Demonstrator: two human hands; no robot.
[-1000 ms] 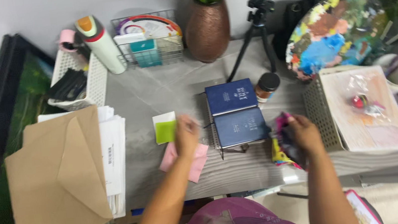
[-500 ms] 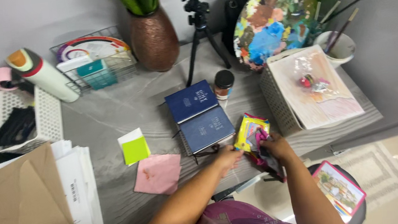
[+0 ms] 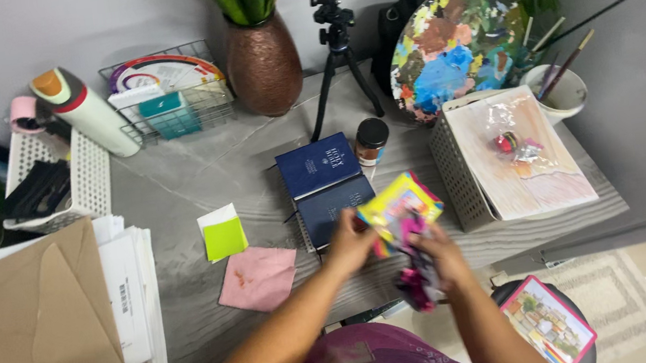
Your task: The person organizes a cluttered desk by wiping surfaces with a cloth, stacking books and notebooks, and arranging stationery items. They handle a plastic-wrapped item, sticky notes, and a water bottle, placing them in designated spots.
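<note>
Now both hands have lifted the yellow packet [image 3: 398,207] off the desk [image 3: 199,172], over the blue books [image 3: 323,183]; left hand [image 3: 349,242] pinches its nine-o'clock edge, right hand [image 3: 439,257] grips magenta cloth [image 3: 415,283] below it.

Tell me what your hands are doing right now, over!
Left hand and right hand both grip the floppy yellow-and-pink plastic packet, lifted above the grey wooden desk. Two dark blue books just behind it. Nothing between the hands.

Packet [image 3: 398,207] now up off desk
</note>
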